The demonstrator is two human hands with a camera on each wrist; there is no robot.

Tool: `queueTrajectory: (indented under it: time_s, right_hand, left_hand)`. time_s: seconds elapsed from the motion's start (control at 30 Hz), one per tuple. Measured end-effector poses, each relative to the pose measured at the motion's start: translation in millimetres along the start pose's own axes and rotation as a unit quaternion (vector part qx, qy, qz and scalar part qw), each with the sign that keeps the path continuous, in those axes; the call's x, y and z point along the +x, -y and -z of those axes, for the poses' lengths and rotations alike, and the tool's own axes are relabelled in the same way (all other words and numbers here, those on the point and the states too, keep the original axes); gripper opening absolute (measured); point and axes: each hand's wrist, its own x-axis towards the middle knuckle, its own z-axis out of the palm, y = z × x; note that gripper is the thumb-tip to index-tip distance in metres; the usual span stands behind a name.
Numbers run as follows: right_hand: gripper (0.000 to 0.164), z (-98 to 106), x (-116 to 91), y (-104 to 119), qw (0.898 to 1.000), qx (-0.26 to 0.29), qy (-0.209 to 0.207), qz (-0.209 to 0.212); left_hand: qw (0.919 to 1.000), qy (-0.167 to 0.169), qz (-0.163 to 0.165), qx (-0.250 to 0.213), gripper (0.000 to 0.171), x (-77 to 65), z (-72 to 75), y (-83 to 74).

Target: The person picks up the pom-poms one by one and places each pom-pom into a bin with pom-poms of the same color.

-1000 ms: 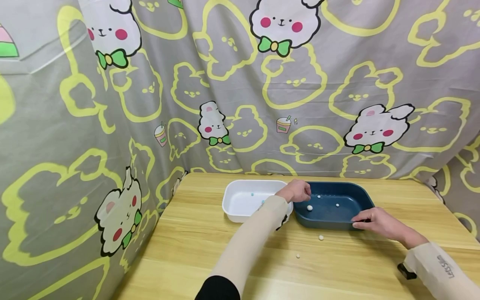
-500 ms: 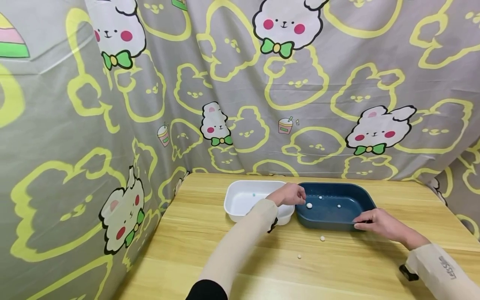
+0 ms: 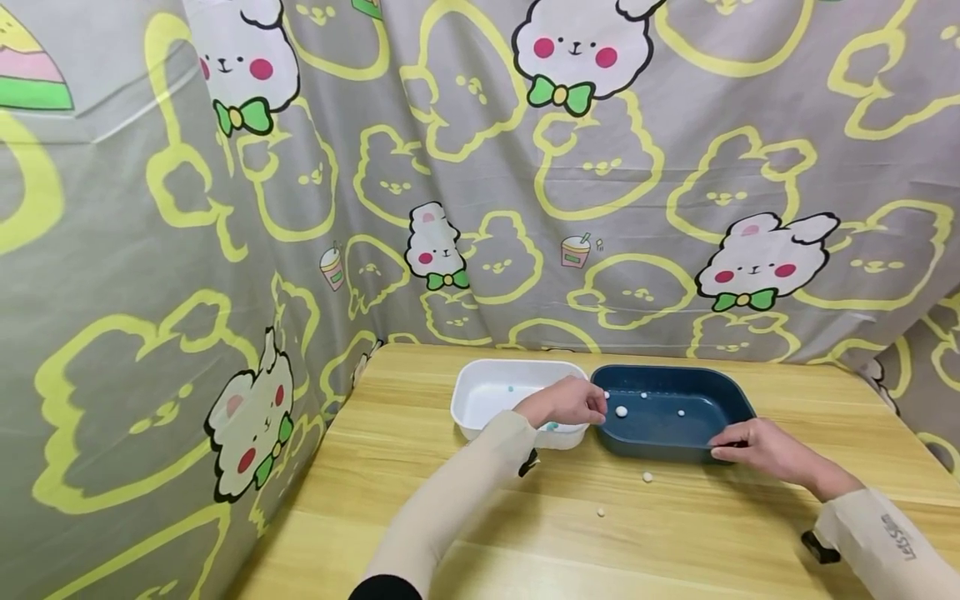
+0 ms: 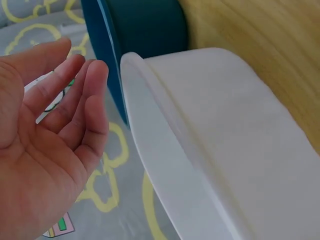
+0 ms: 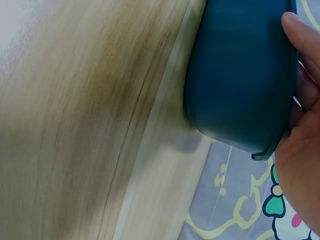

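In the head view my left hand (image 3: pixel 564 402) hovers over the right side of a white plastic tub (image 3: pixel 467 417), its fingertips near the dark blue tub's left rim. The left wrist view shows that hand (image 4: pixel 60 120) with loosely bent fingers and nothing visible in it, apart from the white tub (image 4: pixel 235 110). My right hand (image 3: pixel 772 457) grips the front right rim of the dark blue tub (image 3: pixel 660 430); in the right wrist view its thumb (image 5: pixel 300 32) lies on the tub's outer wall. Inside the blue tub lie several small white balls (image 3: pixel 621 412). Small teal bits (image 3: pixel 552 426) lie in the white tub.
Two loose white balls, a larger one (image 3: pixel 647 477) and a smaller one (image 3: pixel 600 512), lie on the wooden table (image 3: pixel 360 475) before the blue tub. A patterned grey curtain (image 3: pixel 495 192) hangs behind the table and along its left side.
My left hand has drawn back leftward and nearer, from the blue tub's left edge to above the white tub. The right hand keeps its grip, and the head view has shifted slightly.
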Motion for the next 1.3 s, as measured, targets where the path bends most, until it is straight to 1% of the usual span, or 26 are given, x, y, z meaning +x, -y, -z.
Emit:
queueTrajectory:
  time_s: [0.1,0.3,0.53,0.63,0.73,0.93,1.03,1.17,1.23,1.3]
  right_hand:
    - [0.009,0,0,0,1.0,0.0,0.001,0.002]
    - [0.009,0,0,-1,1.0,0.0,0.0,0.0]
    - [0.009,0,-1,-1,1.0,-0.001,-0.003,-0.003]
    - [0.009,0,-1,-2,1.0,0.0,-0.002,-0.005]
    - [0.009,0,-1,-2,1.0,-0.004,-0.003,-0.005]
    - [0.009,0,-1,-1,1.0,-0.004,-0.006,0.004]
    - [0.009,0,-1,0,1.0,-0.005,-0.008,0.007]
    - [0.009,0,-1,0,1.0,-0.006,-0.007,0.003]
    - [0.009,0,-1,0,1.0,-0.006,-0.007,0.001]
    - [0.009,0,-1,-1,1.0,-0.007,-0.009,0.002]
  left_hand:
    - [0.9999,0.005,-0.007,-0.006,0.004,-8.5,-2.6,-3.1]
    - [0.9993,0.02,-0.031,-0.005,0.004,-24.6,-9.5,-6.5]
    - [0.9969,0.033,-0.069,0.015,0.004,-36.1,-19.1,-7.3]
    - [0.9957,0.045,-0.08,0.014,0.004,-41.7,-23.6,-8.9]
    - [0.9944,0.061,-0.086,0.011,0.007,-46.6,-29.0,-9.7]
    - [0.9899,0.095,-0.105,-0.002,0.016,-49.5,-42.2,-7.2]
    - [0.9884,0.105,-0.11,0.002,0.018,-49.5,-48.1,-6.6]
    - [0.9886,0.107,-0.104,0.018,0.016,-49.9,-56.1,-7.1]
    - [0.9887,0.11,-0.101,0.016,0.016,-49.8,-61.3,-7.1]
    - [0.9884,0.116,-0.099,0.003,0.017,-48.9,-66.4,-6.5]
